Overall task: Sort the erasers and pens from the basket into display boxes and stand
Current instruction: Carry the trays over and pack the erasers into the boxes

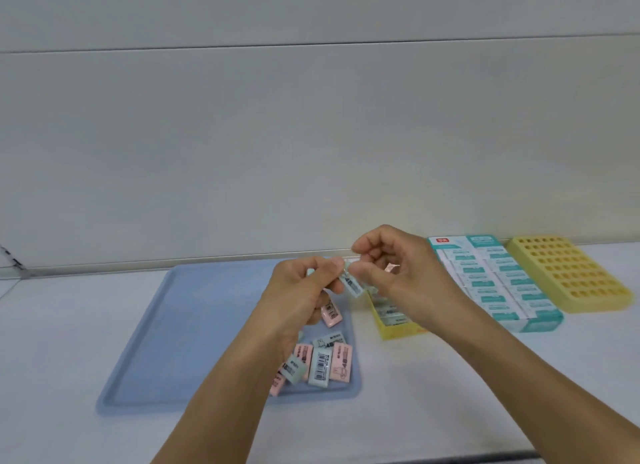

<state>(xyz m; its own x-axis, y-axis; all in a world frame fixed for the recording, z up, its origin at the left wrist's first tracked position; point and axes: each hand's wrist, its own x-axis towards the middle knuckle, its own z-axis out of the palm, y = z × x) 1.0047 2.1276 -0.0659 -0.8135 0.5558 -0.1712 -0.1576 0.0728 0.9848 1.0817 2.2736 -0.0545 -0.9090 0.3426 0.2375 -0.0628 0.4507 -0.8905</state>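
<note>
Eraser (352,282), pale green w/ "4B" print, is up in the air between your two hands, above the far right corner of the blue tray (166,332). Your left hand (304,292) pinches its left end w/ thumb and curled fingers; your right hand (391,269) pinches the other end, thumb at front, the other fingers bent over it. The eraser is tilted, its lower end pointing to the right and down.

Under your left wrist, approx. at the near right corner of the tray, lies a small heap of loose erasers (320,361), pink and pale green, some overlapping, barcodes visible on a few. One pink eraser (331,313) lies apart, a bit farther back, just beside your left hand.

Right of the tray, on the white table (450,394), stands a small yellow box (394,328) w/ erasers inside; your right forearm covers part of it. Farther right is a teal-and-white display box (498,283) filled w/ rows of wrapped erasers. Next to it, at the far right, is a yellow stand (568,273) w/ many round holes, all holes look vacant.
</note>
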